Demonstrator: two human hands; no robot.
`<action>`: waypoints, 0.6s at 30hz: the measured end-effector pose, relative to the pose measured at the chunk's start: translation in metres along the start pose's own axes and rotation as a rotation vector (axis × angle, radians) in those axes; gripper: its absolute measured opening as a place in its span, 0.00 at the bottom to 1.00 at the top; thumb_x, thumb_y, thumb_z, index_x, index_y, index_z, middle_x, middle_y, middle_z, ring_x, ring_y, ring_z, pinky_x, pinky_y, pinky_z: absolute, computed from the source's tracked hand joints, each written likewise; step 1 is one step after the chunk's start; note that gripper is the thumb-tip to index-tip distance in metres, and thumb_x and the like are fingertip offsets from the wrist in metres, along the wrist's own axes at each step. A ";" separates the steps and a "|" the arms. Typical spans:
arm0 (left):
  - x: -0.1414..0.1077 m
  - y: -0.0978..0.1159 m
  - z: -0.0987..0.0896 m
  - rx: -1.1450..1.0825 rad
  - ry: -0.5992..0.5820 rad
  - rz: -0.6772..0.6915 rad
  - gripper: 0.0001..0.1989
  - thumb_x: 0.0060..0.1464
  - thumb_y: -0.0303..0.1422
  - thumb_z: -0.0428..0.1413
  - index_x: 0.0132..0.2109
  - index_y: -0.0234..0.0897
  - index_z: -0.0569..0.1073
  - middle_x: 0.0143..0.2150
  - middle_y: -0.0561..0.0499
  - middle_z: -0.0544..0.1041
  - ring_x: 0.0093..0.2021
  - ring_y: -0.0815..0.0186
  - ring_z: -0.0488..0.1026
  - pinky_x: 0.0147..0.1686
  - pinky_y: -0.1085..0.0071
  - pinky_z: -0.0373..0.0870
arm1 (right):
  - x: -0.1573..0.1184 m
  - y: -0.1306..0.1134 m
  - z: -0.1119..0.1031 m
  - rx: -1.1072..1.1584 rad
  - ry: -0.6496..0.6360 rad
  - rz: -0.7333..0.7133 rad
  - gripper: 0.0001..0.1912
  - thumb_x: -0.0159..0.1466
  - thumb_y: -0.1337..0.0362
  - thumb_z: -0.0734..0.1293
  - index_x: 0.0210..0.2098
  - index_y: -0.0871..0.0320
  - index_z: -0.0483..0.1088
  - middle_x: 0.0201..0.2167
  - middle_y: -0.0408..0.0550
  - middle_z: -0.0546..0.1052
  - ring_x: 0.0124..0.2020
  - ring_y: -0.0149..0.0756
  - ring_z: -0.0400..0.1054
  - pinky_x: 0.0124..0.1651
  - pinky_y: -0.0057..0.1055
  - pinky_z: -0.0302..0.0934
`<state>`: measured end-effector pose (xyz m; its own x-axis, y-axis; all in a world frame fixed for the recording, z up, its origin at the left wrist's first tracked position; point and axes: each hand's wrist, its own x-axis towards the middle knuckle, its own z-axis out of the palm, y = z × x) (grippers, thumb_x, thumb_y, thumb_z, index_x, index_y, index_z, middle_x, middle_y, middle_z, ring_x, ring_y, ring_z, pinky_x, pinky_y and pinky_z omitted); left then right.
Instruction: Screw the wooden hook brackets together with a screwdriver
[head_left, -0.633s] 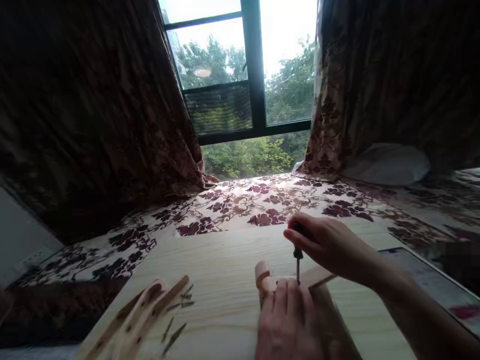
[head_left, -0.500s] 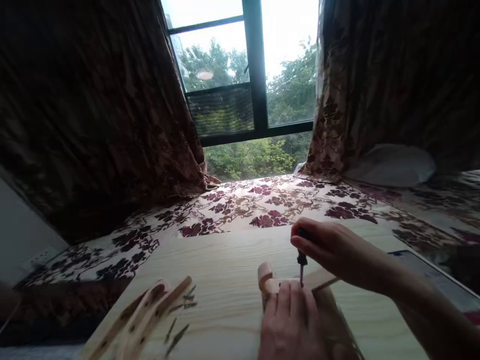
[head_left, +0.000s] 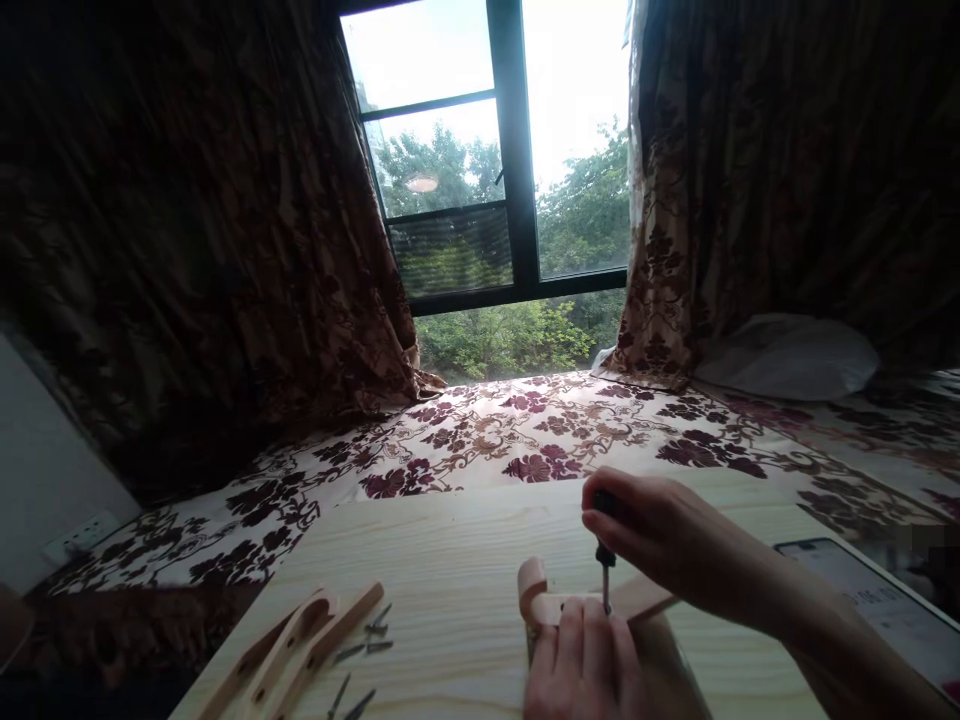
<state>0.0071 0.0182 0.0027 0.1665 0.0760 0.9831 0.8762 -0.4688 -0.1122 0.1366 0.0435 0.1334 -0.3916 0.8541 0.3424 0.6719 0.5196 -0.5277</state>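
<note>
I have the right hand point(head_left: 646, 520) wrapping its fingers round the screwdriver point(head_left: 607, 570), near upright, likely for straight pressure on the curved wooden piece point(head_left: 551, 608); the left hand point(head_left: 581, 672) lays side-by-side fingers over that piece above the surface point(head_left: 427, 565), seemingly against twisting; whether it pinches, I can't tell.

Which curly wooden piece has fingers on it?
The curled piece under the left hand, where the screwdriver points down. The wooden pieces at the left of the board lie untouched beside the screws.

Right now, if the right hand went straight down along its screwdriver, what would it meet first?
Likely the curved wooden piece under the left hand; the screwdriver tip seems at it, though contact is unclear.
</note>
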 end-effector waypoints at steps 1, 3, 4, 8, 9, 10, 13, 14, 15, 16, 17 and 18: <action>-0.001 0.002 0.002 -0.015 0.027 -0.030 0.30 0.65 0.40 0.30 0.33 0.33 0.72 0.28 0.41 0.79 0.28 0.53 0.78 0.23 0.59 0.74 | 0.000 0.001 0.001 -0.018 0.005 0.006 0.07 0.66 0.62 0.59 0.31 0.54 0.63 0.23 0.40 0.72 0.25 0.32 0.64 0.29 0.27 0.53; -0.003 0.003 0.002 -0.040 0.023 -0.036 0.22 0.64 0.32 0.36 0.33 0.32 0.72 0.29 0.42 0.79 0.29 0.53 0.78 0.25 0.59 0.74 | 0.002 0.004 0.003 -0.064 0.030 0.032 0.07 0.66 0.61 0.59 0.31 0.54 0.62 0.23 0.41 0.72 0.25 0.33 0.65 0.29 0.28 0.53; -0.002 0.003 0.001 -0.039 0.006 -0.019 0.18 0.62 0.28 0.39 0.33 0.32 0.72 0.29 0.43 0.79 0.29 0.54 0.78 0.25 0.60 0.75 | 0.002 0.006 0.005 -0.086 0.045 0.047 0.08 0.66 0.60 0.59 0.31 0.54 0.62 0.24 0.42 0.72 0.26 0.34 0.65 0.30 0.29 0.53; 0.009 -0.006 -0.010 -0.014 -0.098 0.117 0.14 0.56 0.20 0.43 0.33 0.32 0.72 0.28 0.46 0.80 0.28 0.57 0.79 0.23 0.65 0.75 | 0.003 0.011 0.006 -0.151 0.082 0.088 0.10 0.66 0.57 0.59 0.30 0.54 0.61 0.24 0.43 0.72 0.26 0.36 0.66 0.30 0.30 0.52; 0.012 -0.008 -0.013 -0.013 -0.119 0.151 0.14 0.56 0.20 0.43 0.33 0.32 0.72 0.28 0.46 0.80 0.28 0.58 0.79 0.23 0.66 0.75 | 0.003 0.010 0.006 -0.148 0.078 0.086 0.10 0.66 0.57 0.59 0.30 0.54 0.61 0.24 0.43 0.73 0.26 0.36 0.66 0.30 0.30 0.52; 0.014 -0.010 -0.014 -0.008 -0.130 0.171 0.13 0.56 0.20 0.43 0.33 0.32 0.72 0.28 0.46 0.80 0.28 0.59 0.79 0.23 0.67 0.75 | 0.002 0.009 0.004 -0.131 0.068 0.076 0.09 0.65 0.58 0.60 0.30 0.54 0.62 0.24 0.42 0.73 0.26 0.35 0.66 0.30 0.30 0.52; 0.016 -0.012 -0.015 0.012 -0.125 0.178 0.14 0.58 0.21 0.43 0.33 0.32 0.72 0.28 0.46 0.80 0.28 0.59 0.79 0.22 0.67 0.76 | -0.001 0.005 0.000 -0.021 0.007 0.031 0.09 0.65 0.58 0.60 0.30 0.54 0.63 0.24 0.40 0.73 0.26 0.33 0.65 0.30 0.28 0.53; 0.015 -0.011 -0.015 0.012 -0.125 0.176 0.15 0.60 0.24 0.41 0.33 0.32 0.72 0.28 0.45 0.80 0.28 0.58 0.79 0.22 0.66 0.76 | -0.001 0.005 0.000 0.009 -0.007 0.024 0.09 0.65 0.58 0.60 0.30 0.54 0.63 0.23 0.40 0.72 0.25 0.33 0.64 0.29 0.28 0.53; 0.015 -0.011 -0.015 0.009 -0.123 0.173 0.19 0.63 0.28 0.38 0.33 0.32 0.72 0.28 0.44 0.80 0.27 0.58 0.79 0.21 0.66 0.75 | -0.002 0.006 -0.001 0.024 -0.014 0.022 0.10 0.65 0.57 0.60 0.30 0.54 0.63 0.23 0.40 0.72 0.25 0.33 0.64 0.29 0.28 0.53; 0.015 -0.011 -0.014 0.004 -0.125 0.172 0.23 0.65 0.32 0.35 0.33 0.32 0.72 0.28 0.44 0.80 0.27 0.57 0.79 0.20 0.65 0.75 | -0.001 0.007 0.000 0.025 -0.013 0.025 0.10 0.65 0.57 0.60 0.29 0.54 0.62 0.23 0.41 0.72 0.25 0.33 0.64 0.29 0.28 0.53; 0.014 -0.011 -0.014 -0.002 -0.127 0.174 0.28 0.65 0.35 0.31 0.33 0.32 0.72 0.28 0.43 0.80 0.27 0.57 0.79 0.20 0.64 0.75 | -0.001 0.009 0.000 0.011 -0.004 0.033 0.11 0.65 0.56 0.60 0.29 0.54 0.62 0.23 0.41 0.72 0.25 0.34 0.64 0.29 0.28 0.53; 0.013 -0.011 -0.014 -0.004 -0.129 0.173 0.31 0.65 0.38 0.28 0.34 0.32 0.72 0.28 0.43 0.80 0.26 0.56 0.79 0.19 0.64 0.75 | 0.000 0.011 0.002 -0.012 0.009 0.042 0.11 0.65 0.56 0.60 0.29 0.54 0.62 0.23 0.42 0.72 0.26 0.34 0.64 0.29 0.29 0.53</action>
<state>-0.0065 0.0120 0.0189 0.3710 0.1055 0.9226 0.8276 -0.4883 -0.2770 0.1427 0.0490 0.1267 -0.3576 0.8747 0.3272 0.6950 0.4833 -0.5324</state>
